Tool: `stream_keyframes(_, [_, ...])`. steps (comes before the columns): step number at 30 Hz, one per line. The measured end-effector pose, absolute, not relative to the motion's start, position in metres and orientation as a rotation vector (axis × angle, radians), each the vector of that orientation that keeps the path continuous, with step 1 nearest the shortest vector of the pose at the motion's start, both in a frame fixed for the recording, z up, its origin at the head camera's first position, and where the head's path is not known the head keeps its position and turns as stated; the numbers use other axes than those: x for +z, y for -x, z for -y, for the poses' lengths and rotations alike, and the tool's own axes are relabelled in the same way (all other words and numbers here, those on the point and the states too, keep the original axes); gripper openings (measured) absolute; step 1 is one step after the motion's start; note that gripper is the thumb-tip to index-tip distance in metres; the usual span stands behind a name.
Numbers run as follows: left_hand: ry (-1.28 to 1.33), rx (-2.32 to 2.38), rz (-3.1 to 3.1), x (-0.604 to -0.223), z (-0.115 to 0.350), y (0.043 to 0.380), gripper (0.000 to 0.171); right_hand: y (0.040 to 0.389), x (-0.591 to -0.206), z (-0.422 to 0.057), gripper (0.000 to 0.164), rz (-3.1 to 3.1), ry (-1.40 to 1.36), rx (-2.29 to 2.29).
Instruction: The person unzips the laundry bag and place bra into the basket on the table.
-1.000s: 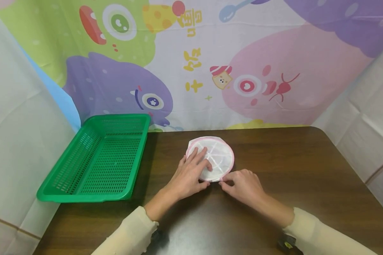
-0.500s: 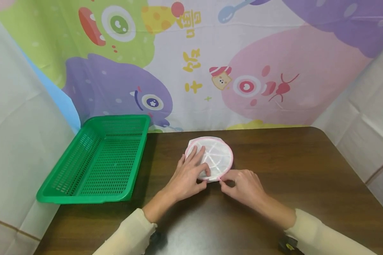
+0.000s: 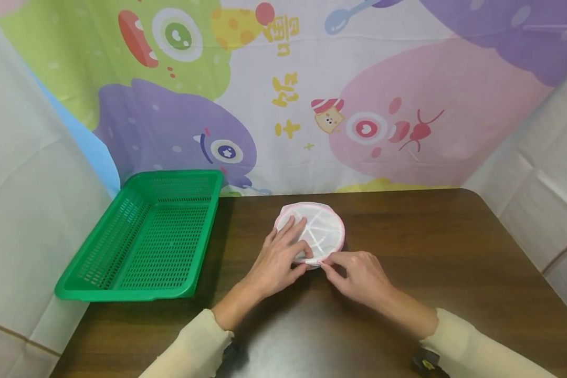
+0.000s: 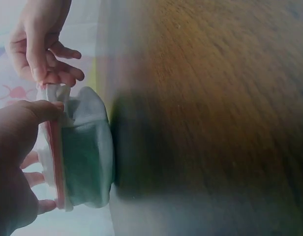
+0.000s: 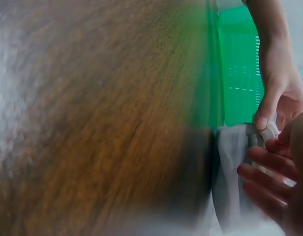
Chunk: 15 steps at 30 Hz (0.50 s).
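Observation:
A round white mesh laundry bag (image 3: pixel 325 231) with a pink zipped rim lies on the table, and white strips cross its top like spokes. My left hand (image 3: pixel 279 261) spreads several fingers over its left side, while thumb and index finger pinch the front rim. In the left wrist view the thumb (image 4: pixel 45 111) lies on the pink rim, above the grey-green mesh side wall (image 4: pixel 85 157). My right hand (image 3: pixel 361 277) pinches the small zipper pull at the front edge, close to the left thumb. The fingertips mostly hide the pull.
A green plastic basket (image 3: pixel 203 236) with slotted walls stands on the left of the brown wooden table (image 3: pixel 430 236). Behind the table hangs a cartoon-printed cloth (image 3: pixel 293 157). Pale panels (image 3: pixel 548 173) flank the table on both sides.
My right hand has drawn the zipper pull a little to the left along the front rim, towards the left thumb. The left hand stays on the bag nearly unmoved.

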<state>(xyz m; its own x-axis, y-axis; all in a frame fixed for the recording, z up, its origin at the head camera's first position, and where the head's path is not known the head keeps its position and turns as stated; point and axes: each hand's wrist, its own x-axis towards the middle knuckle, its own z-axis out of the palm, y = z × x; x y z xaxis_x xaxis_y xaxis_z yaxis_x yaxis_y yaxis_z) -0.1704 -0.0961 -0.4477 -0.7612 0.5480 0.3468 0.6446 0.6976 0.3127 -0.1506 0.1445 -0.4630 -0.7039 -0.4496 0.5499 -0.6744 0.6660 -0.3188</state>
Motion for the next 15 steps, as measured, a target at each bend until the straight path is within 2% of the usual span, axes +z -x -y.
stream_keyframes(8, [0.991, -0.612, 2.67, -0.4489, 0.0991, 0.1699, 0.021, 0.1516, -0.4641, -0.1468, 0.01, 2.396, -0.912, 0.703])
stream_keyframes(15, [0.996, -0.606, 2.656, -0.4511, 0.1057, 0.1698, 0.026, 0.1522, -0.4673, -0.1488, 0.011, 2.388, -0.905, 0.707])
